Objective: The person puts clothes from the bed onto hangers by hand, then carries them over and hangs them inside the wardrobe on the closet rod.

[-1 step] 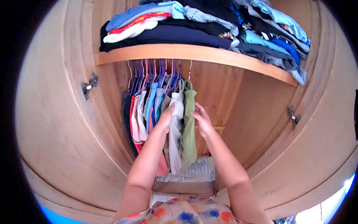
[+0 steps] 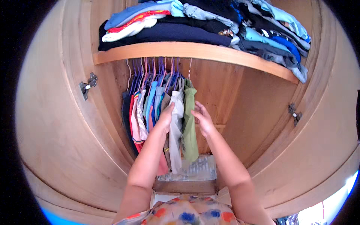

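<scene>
A white garment (image 2: 176,123) with a gathered top edge hangs inside the wooden wardrobe. My left hand (image 2: 166,118) is against its left edge, thumb up; most of that hand's fingers are hidden. Just right of it hangs an olive-green garment (image 2: 190,127), also gathered at the top, on a pale hanger (image 2: 190,69). My right hand (image 2: 203,118) is at the green garment's right edge, with the thumb touching the cloth and the fingers stretched out and apart. The two garments hang side by side between my hands.
Left of my hands, several clothes (image 2: 144,108) hang closely packed on pink and purple hangers. Above runs a wooden shelf (image 2: 180,48) stacked with folded clothes (image 2: 187,32). Wardrobe doors with metal hinges (image 2: 88,86) flank both sides. A grey printed sheet (image 2: 204,168) lies at the bottom.
The view has shifted very slightly. Both hands and the garments hold the same places relative to each other.
</scene>
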`<control>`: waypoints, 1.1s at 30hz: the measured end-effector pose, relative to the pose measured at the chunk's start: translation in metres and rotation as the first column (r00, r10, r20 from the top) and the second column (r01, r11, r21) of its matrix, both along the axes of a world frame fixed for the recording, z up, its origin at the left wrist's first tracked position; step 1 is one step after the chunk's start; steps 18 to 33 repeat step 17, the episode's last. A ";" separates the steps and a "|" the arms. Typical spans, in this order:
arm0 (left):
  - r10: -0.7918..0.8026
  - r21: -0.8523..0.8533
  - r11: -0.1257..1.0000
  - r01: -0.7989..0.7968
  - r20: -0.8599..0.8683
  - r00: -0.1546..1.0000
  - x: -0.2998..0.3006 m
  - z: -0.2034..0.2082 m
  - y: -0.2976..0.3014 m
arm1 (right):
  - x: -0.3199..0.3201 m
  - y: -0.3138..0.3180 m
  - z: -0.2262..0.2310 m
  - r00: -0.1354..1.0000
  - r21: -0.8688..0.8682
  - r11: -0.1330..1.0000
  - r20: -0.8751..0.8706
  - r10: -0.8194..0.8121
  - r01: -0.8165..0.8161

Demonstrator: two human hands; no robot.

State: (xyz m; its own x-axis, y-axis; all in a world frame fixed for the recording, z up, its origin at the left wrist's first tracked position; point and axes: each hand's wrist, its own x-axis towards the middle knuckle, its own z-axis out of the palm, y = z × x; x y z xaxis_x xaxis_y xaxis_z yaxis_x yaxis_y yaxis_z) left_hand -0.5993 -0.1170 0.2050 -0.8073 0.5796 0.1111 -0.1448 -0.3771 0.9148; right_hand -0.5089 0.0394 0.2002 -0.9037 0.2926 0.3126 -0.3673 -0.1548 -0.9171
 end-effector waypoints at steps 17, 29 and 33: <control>-0.420 -0.094 0.907 0.411 -0.294 0.859 0.185 -0.082 0.040 | 0.213 -0.007 -0.077 0.970 -0.123 0.964 0.093 -0.226 0.236; -0.420 -0.094 0.907 0.411 -0.294 0.859 0.185 -0.082 0.040 | 0.213 -0.007 -0.077 0.970 -0.123 0.964 0.093 -0.226 0.236; -0.420 -0.094 0.907 0.411 -0.294 0.859 0.185 -0.082 0.040 | 0.213 -0.007 -0.077 0.970 -0.123 0.964 0.093 -0.226 0.236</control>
